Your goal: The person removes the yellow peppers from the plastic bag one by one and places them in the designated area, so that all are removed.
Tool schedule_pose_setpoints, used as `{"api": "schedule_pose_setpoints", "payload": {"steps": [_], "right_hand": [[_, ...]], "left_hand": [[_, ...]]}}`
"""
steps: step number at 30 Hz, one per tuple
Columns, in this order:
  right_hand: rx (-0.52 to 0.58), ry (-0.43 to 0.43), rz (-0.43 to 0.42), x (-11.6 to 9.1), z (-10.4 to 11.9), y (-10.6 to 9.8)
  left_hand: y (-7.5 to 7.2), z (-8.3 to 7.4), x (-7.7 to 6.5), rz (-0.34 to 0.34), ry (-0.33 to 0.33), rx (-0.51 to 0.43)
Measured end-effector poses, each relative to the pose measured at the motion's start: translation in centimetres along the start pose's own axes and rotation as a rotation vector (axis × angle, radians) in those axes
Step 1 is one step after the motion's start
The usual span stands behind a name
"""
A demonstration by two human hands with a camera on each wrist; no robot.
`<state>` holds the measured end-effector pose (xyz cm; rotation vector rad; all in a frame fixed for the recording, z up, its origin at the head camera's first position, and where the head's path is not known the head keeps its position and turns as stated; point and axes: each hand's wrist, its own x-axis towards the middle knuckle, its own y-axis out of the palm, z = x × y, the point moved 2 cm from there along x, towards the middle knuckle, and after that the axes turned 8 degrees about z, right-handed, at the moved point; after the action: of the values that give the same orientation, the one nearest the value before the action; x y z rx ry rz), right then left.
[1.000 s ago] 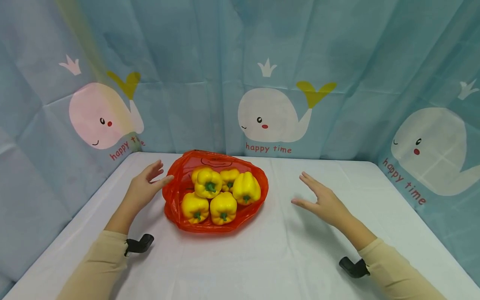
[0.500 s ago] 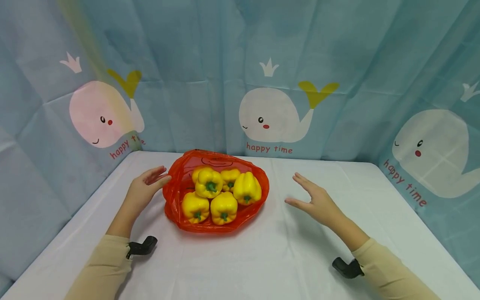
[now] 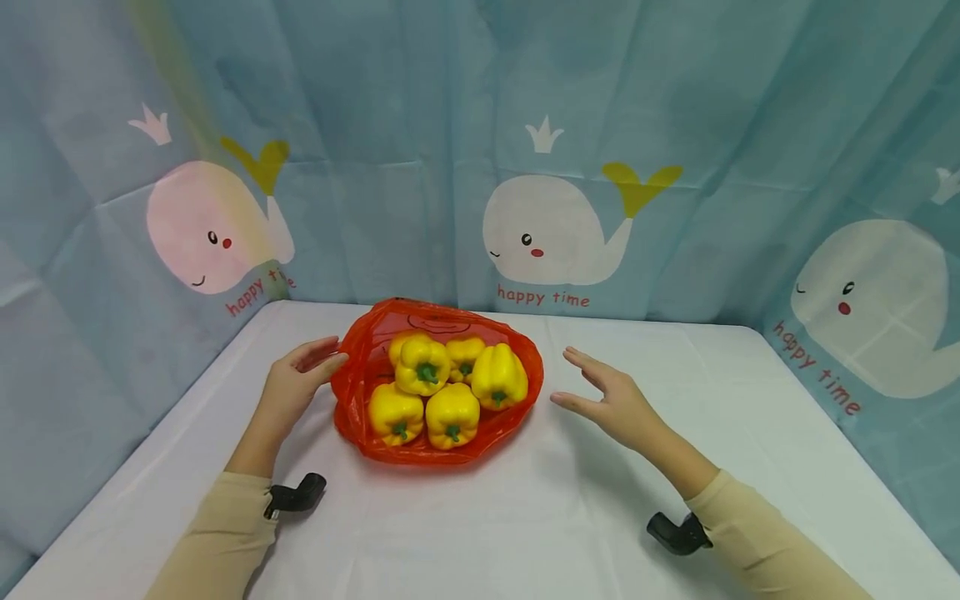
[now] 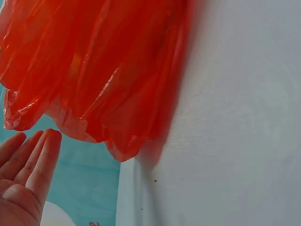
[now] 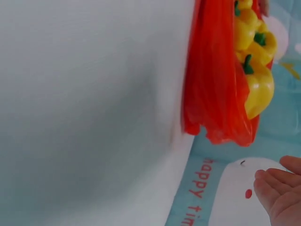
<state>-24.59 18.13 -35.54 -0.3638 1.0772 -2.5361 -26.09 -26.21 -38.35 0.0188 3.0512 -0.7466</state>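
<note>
A red plastic bag [image 3: 468, 456] lies wide-mouthed on the white table, with several yellow bell peppers [image 3: 452, 415] heaped inside, green stems showing. At its left rim is my left hand [image 3: 296, 379], fingers extended and fingertips right at the plastic. In the left wrist view the crinkled side of the bag [image 4: 108, 70] rises just beyond those fingertips. My right hand [image 3: 618, 408] hovers to the right of the bag, thumb and fingers spread, a small gap away from the rim. The right wrist view shows that hand [image 5: 282, 193] holding nothing, with peppers [image 5: 258, 87] bulging above the bag's edge.
A light blue curtain [image 3: 420, 225] printed with whales and "happy time" hangs behind and beside the table [image 3: 450, 533]. Black wrist cameras [image 3: 298, 493] sit at both beige sleeve cuffs.
My right hand has moved left, closer to the bag. My left hand has eased in to the bag's left rim, its fingers drawn nearer together. The bag and peppers stay put.
</note>
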Motion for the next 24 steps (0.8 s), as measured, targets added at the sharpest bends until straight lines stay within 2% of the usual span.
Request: {"api": "schedule_pose_setpoints", "payload": {"steps": [7,13,24], "right_hand": [[0.057,-0.021,-0.012,0.6,1.4,0.5],[0.085,-0.09,-0.009,1.0,2.6,1.1],[0.136,-0.113,-0.003,1.9,3.7,2.8]], "left_hand": [[0.1,0.3,0.2,-0.041,0.018,-0.032],[0.4,0.5,0.2,-0.076,0.026,-0.058],[0.6,1.0,0.1,-0.087,0.027,-0.144]]}}
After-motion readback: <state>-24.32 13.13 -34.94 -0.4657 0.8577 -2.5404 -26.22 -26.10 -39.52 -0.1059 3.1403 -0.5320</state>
